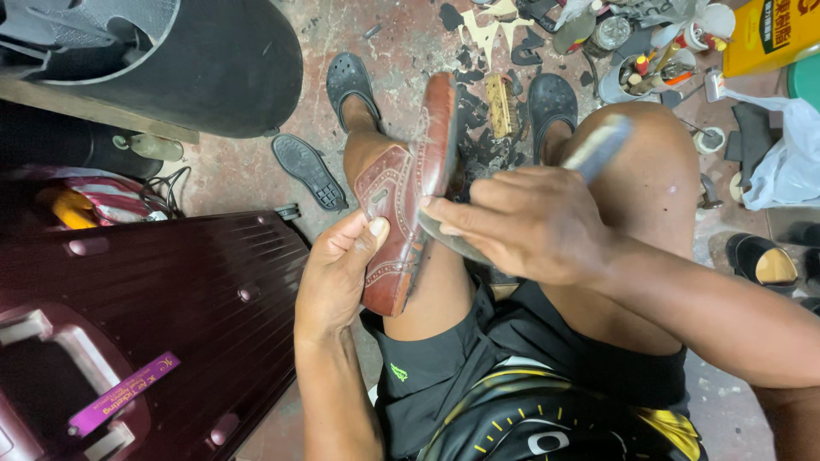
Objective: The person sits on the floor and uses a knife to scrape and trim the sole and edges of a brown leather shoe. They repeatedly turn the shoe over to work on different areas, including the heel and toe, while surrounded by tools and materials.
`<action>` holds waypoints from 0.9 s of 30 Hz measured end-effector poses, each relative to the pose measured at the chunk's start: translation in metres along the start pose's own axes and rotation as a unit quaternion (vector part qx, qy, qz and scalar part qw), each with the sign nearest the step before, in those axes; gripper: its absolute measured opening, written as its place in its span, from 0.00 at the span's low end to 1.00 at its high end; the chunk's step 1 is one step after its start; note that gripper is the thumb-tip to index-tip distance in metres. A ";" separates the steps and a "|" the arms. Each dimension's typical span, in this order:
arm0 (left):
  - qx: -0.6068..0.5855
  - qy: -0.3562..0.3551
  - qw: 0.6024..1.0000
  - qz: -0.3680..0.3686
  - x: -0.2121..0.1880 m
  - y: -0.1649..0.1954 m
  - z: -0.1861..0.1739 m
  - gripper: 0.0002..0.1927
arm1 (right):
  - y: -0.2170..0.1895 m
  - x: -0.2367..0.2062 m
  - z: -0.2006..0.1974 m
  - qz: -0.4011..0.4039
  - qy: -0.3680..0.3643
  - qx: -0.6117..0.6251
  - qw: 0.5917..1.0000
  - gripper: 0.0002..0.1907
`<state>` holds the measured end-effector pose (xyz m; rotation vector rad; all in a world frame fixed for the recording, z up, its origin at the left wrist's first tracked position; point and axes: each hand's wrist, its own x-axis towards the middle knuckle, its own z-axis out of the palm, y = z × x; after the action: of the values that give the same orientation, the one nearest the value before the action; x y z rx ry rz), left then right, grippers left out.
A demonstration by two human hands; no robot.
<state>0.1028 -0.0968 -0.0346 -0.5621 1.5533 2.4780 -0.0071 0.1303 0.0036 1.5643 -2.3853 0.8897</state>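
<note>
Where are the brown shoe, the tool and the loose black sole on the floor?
brown shoe point(389, 201), head view, perforated leather upper.
tool point(598, 145), head view, blurred grey upper end above the right hand.
loose black sole point(309, 171), head view, treaded middle.

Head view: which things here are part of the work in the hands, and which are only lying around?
In use:
- brown leather shoe, held by left hand
- tool, gripped by right hand

Lying about:
- loose black sole
- dark red suitcase
- yellow can
- white plastic bag
</note>
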 end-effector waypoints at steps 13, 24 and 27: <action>0.014 -0.001 1.000 0.019 -0.003 0.002 0.001 0.18 | -0.011 0.007 -0.001 0.003 0.044 -0.099 0.994 0.20; -0.001 -0.010 1.000 0.019 -0.001 0.001 -0.005 0.18 | -0.012 0.004 0.001 -0.015 0.028 -0.099 0.995 0.23; -0.001 -0.007 1.000 0.011 0.000 -0.001 -0.005 0.18 | -0.009 0.005 0.002 -0.006 0.038 -0.107 0.993 0.20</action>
<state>0.1047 -0.1013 -0.0371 -0.5294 1.5593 2.4948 -0.0012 0.1222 0.0074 1.4347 -2.3278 0.6537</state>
